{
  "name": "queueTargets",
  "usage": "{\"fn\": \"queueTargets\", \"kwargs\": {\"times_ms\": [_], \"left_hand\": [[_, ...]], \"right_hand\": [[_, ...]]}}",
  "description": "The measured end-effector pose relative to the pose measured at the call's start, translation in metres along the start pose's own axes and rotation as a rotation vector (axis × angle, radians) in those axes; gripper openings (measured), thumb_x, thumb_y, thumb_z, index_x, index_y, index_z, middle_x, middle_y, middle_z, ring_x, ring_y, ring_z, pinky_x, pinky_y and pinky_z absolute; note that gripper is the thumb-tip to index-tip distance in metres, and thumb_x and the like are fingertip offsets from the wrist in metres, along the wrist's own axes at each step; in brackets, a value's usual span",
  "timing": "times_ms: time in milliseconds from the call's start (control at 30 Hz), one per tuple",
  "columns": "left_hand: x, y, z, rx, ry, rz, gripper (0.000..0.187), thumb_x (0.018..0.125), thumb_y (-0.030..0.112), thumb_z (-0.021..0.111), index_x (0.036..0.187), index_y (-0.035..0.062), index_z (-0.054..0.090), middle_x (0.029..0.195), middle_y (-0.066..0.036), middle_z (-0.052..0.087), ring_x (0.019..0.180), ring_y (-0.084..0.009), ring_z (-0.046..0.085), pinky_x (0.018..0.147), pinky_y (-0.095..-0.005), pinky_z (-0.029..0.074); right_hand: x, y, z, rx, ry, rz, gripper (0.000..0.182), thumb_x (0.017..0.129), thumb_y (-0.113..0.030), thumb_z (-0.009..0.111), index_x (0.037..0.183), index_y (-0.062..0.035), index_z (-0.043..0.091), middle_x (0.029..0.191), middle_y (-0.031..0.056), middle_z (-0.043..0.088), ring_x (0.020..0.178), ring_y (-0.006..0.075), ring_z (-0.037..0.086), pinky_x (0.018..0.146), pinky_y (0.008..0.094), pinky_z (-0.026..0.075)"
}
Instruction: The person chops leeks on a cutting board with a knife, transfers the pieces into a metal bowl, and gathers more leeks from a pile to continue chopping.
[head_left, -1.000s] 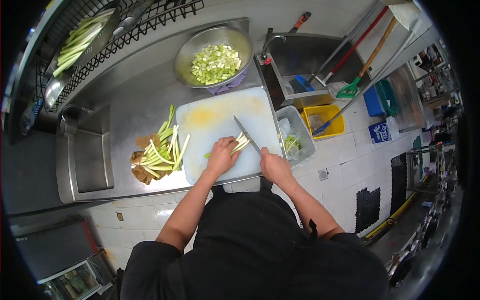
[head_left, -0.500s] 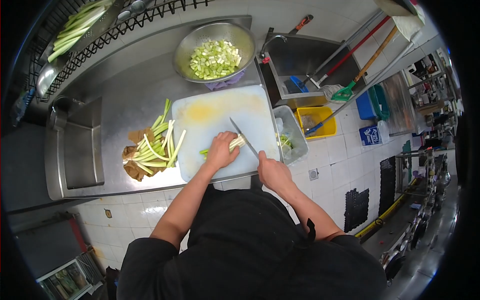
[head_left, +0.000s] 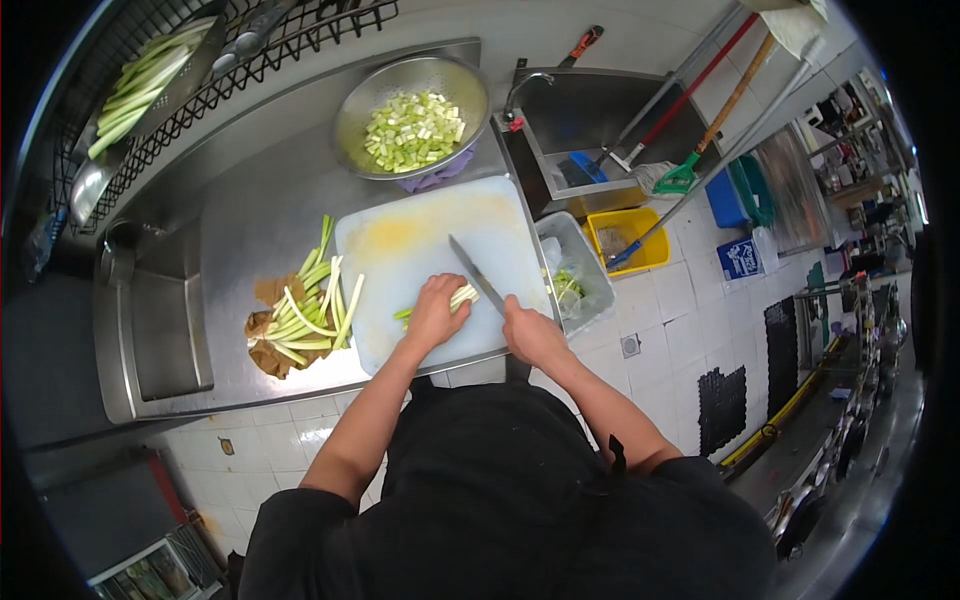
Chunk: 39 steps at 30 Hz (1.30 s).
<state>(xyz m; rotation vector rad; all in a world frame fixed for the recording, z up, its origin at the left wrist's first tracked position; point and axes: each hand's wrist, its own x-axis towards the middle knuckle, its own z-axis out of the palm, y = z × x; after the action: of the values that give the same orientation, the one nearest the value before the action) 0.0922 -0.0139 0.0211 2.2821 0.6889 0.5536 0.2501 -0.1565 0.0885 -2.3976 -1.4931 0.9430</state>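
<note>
My left hand (head_left: 437, 312) is wrapped over pale green stalks (head_left: 464, 296) near the front of the white cutting board (head_left: 430, 230). The stalks' white ends stick out to its right and green ends to its left. In my right hand (head_left: 532, 332) is the handle of a knife (head_left: 478, 274). Its blade points up and left over the board, a little right of the stalk ends. More long stalks (head_left: 310, 310) lie on brown paper left of the board. Behind the board, a metal colander (head_left: 350, 130) holds cut pale green pieces (head_left: 412, 132).
A sink basin (head_left: 172, 310) is at the left of the counter. Beyond the board's right edge are a clear bin (head_left: 592, 300) with green scraps, a yellow bucket (head_left: 655, 250) and long-handled tools. A wire rack (head_left: 290, 45) hangs at the upper left.
The knife has moved slightly away from the stalk ends, leaving a small gap. The whole view has shifted a little; my left hand still holds the stalks.
</note>
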Motion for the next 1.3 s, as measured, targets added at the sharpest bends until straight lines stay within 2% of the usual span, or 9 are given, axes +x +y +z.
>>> {"fn": "queueTargets", "kwargs": {"times_ms": [233, 433, 500, 633, 733, 767, 833, 900, 1300], "left_hand": [[-0.003, 0.012, -0.014, 0.076, 0.0, -0.037, 0.04, 0.082, 0.019, 0.075, 0.117, 0.0034, 0.063, 0.118, -0.013, 0.062, 0.107, -0.0357, 0.057, 0.095, -0.0458, 0.045], [-0.009, 0.023, -0.038, 0.058, 0.067, 0.053, 0.028, 0.086, 0.014, 0.071, 0.111, 0.0029, 0.065, 0.111, -0.015, 0.061, 0.104, -0.0363, 0.057, 0.091, -0.044, 0.047], [-0.032, 0.025, -0.069, 0.002, -0.046, 0.082, 0.016, 0.087, 0.011, 0.069, 0.098, 0.0004, 0.065, 0.098, -0.016, 0.063, 0.093, -0.0355, 0.061, 0.083, -0.0423, 0.05], [-0.134, 0.023, -0.125, 0.083, -0.403, -0.236, 0.006, 0.087, 0.011, 0.064, 0.087, 0.0049, 0.066, 0.075, -0.015, 0.063, 0.07, -0.0359, 0.063, 0.066, -0.0458, 0.052], [-0.244, 0.015, -0.128, 0.183, -1.174, -0.284, 0.026, 0.088, 0.024, 0.06, 0.102, 0.0098, 0.075, 0.099, -0.017, 0.073, 0.094, -0.0376, 0.07, 0.082, -0.0461, 0.056], [-0.305, 0.038, -0.121, 0.161, -0.823, -0.537, 0.035, 0.091, 0.03, 0.057, 0.116, 0.0123, 0.073, 0.112, -0.017, 0.073, 0.105, -0.0356, 0.069, 0.093, -0.0418, 0.055], [-0.34, 0.035, -0.113, 0.232, -1.141, -0.557, 0.035, 0.092, 0.031, 0.057, 0.117, 0.0123, 0.073, 0.112, -0.017, 0.073, 0.105, -0.0356, 0.069, 0.093, -0.0419, 0.055], [-0.364, 0.041, -0.106, 0.262, -1.232, -0.648, 0.035, 0.092, 0.031, 0.057, 0.117, 0.0124, 0.073, 0.112, -0.017, 0.073, 0.105, -0.0355, 0.069, 0.093, -0.0419, 0.055], [-0.36, 0.021, -0.107, 0.291, -1.247, -0.715, 0.036, 0.093, 0.032, 0.056, 0.119, 0.0125, 0.072, 0.113, -0.017, 0.072, 0.105, -0.0354, 0.07, 0.093, -0.0421, 0.055]], "right_hand": [[-0.038, 0.052, -0.025, -0.053, 0.199, 0.24, 0.027, 0.095, -0.016, 0.052, 0.115, 0.0, 0.046, 0.089, 0.0283, 0.071, 0.083, 0.0479, 0.069, 0.074, 0.0592, 0.054], [-0.03, 0.025, -0.007, -0.096, 0.267, 0.134, 0.033, 0.09, -0.011, 0.056, 0.12, -0.0005, 0.047, 0.095, 0.0257, 0.068, 0.083, 0.0433, 0.07, 0.072, 0.055, 0.056], [-0.018, 0.02, 0.001, -0.101, 0.288, 0.137, 0.034, 0.089, -0.01, 0.056, 0.121, -0.0004, 0.047, 0.097, 0.0243, 0.068, 0.085, 0.0417, 0.071, 0.072, 0.0535, 0.057], [0.001, 0.022, 0.009, -0.169, 0.296, 0.071, 0.038, 0.089, -0.009, 0.055, 0.125, -0.0006, 0.046, 0.1, 0.0214, 0.066, 0.089, 0.0391, 0.071, 0.074, 0.0496, 0.058], [0.004, 0.027, 0.015, -0.188, 0.287, 0.067, 0.037, 0.089, -0.009, 0.054, 0.124, -0.0011, 0.046, 0.1, 0.0204, 0.065, 0.09, 0.0384, 0.07, 0.075, 0.0483, 0.058], [0.005, 0.029, 0.016, -0.188, 0.275, 0.077, 0.035, 0.09, -0.008, 0.053, 0.123, -0.0015, 0.045, 0.099, 0.0201, 0.065, 0.09, 0.0382, 0.07, 0.075, 0.048, 0.058], [0.005, 0.032, 0.019, -0.164, 0.294, 0.08, 0.037, 0.088, -0.009, 0.056, 0.122, -0.0017, 0.045, 0.098, 0.0207, 0.064, 0.089, 0.0401, 0.069, 0.075, 0.0499, 0.058], [0.006, 0.033, 0.019, -0.142, 0.317, 0.092, 0.039, 0.086, -0.009, 0.059, 0.121, -0.0019, 0.044, 0.097, 0.0213, 0.064, 0.087, 0.0421, 0.069, 0.074, 0.0518, 0.058], [0.004, 0.035, 0.02, -0.139, 0.284, 0.097, 0.037, 0.088, -0.011, 0.057, 0.122, -0.0035, 0.044, 0.101, 0.0218, 0.063, 0.09, 0.0428, 0.069, 0.075, 0.0519, 0.057]]}}
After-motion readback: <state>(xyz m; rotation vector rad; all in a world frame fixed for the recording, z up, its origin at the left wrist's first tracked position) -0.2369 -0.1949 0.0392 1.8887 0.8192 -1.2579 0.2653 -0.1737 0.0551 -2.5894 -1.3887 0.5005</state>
